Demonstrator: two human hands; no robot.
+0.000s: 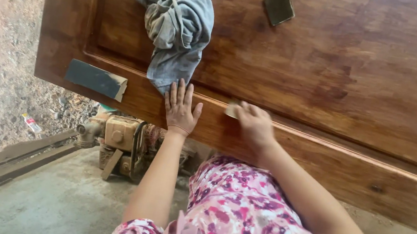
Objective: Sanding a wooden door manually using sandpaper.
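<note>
Pressing flat near door [324, 93] edge: left hand [180, 110], grip spread, beside rag [176, 26]; right hand [254, 126] grip clamped on sandpaper scrap [232, 109].

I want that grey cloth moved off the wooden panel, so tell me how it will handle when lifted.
The grey cloth lies bunched in soft folds, so it will probably droop and hang limp. It looks light for its bulk. On the glossy wooden panel it may slide easily. The left hand lies flat just below its lower end.
</note>
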